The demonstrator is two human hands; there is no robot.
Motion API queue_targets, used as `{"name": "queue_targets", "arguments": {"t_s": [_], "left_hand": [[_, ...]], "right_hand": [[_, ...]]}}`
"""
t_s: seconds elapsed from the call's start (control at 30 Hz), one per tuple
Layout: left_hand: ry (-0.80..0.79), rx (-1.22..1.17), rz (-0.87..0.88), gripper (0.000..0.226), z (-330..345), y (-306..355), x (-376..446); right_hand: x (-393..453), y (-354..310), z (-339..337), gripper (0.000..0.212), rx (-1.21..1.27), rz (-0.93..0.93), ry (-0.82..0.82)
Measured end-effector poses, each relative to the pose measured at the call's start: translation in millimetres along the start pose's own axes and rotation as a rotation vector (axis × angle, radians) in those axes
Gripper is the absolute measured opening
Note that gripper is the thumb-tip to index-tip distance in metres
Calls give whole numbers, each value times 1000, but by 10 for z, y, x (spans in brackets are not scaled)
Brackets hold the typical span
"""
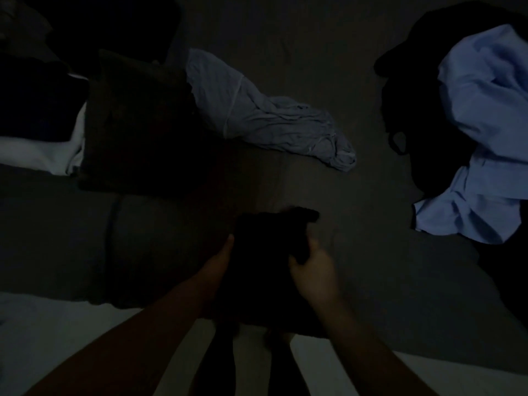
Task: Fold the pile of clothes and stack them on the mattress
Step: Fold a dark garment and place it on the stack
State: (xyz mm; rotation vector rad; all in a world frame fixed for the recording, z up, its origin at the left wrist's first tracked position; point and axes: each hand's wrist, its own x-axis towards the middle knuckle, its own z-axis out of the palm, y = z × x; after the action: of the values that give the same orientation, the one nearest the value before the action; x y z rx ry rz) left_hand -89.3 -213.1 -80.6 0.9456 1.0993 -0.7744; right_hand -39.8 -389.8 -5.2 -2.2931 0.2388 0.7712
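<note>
A dark garment [268, 247] is held between the left hand [221, 257] and right hand [313, 270] above the mattress [285, 38]. A grey cloth [265, 112] is seen crumpled beyond; a blue shirt [483, 132] lies right. Folded dark items [134, 121], possibly stacked, are seen left.

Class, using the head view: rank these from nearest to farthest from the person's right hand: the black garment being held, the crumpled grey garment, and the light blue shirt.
From the right hand:
1. Black garment, held by it, centre.
2. Crumpled grey garment, beyond, middle of the mattress.
3. Light blue shirt, far right.
</note>
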Motion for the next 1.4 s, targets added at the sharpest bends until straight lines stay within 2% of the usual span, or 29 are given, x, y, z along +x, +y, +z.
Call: {"name": "queue_targets", "arguments": {"t_s": [0.07, 0.17, 0.2, 0.23, 0.33, 0.37, 0.43, 0.5, 0.6, 0.67, 0.77, 0.87, 1.0, 1.13, 1.27, 1.33, 1.4], "left_hand": [[-55, -208, 20, 58, 36, 29, -50], [33, -305, 109, 56, 17, 47, -45], [19, -300, 109, 53, 10, 58, -90], [5, -253, 99, 52, 7, 52, -62], [23, -27, 76, 59, 13, 49, -27], [58, 31, 94, 52, 38, 40, 14], [154, 145, 134, 45, 96, 25, 89], [181, 187, 156, 43, 148, 20, 82], [119, 121, 161, 40, 160, 48, -39], [67, 66, 192, 38, 124, 116, -265], [48, -16, 301, 32, -53, 261, -610], [25, -127, 385, 33, -344, 556, -1049], [157, -229, 491, 55, -933, 1080, -1454], [238, -441, 677, 47, -1571, 1581, -1544], [311, -597, 822, 38, -2358, 2105, -1299], [387, -617, 814, 44, -2783, 2312, -1028], [319, -668, 725, 52, -3131, 2460, -679]], "right_hand": [[-38, -197, 264, 65, 91, -106, -154], [-49, -310, 545, 73, 157, -111, -496], [-55, -268, 595, 67, 136, -111, -501], [-54, -215, 613, 60, 122, -111, -404], [14, 79, 538, 50, 4, 6, 93], [38, 156, 480, 47, 5, 72, 141], [121, 247, 408, 31, 173, 219, 3], [180, 270, 400, 20, 280, 298, -138], [209, 170, 356, 27, 418, 365, -222], [145, 19, 315, 25, 475, 379, -284], [48, -363, 253, 23, 488, 237, -222], [-21, -980, 217, 22, 430, -36, -251], [111, -1961, 388, 26, 343, -357, -367], [488, -2992, 929, 36, 189, -607, -402], [996, -4066, 1617, 41, 72, -700, -396], [1248, -4494, 1931, 44, -40, -722, -416], [1557, -4750, 2199, 53, -195, -741, -399]]}}
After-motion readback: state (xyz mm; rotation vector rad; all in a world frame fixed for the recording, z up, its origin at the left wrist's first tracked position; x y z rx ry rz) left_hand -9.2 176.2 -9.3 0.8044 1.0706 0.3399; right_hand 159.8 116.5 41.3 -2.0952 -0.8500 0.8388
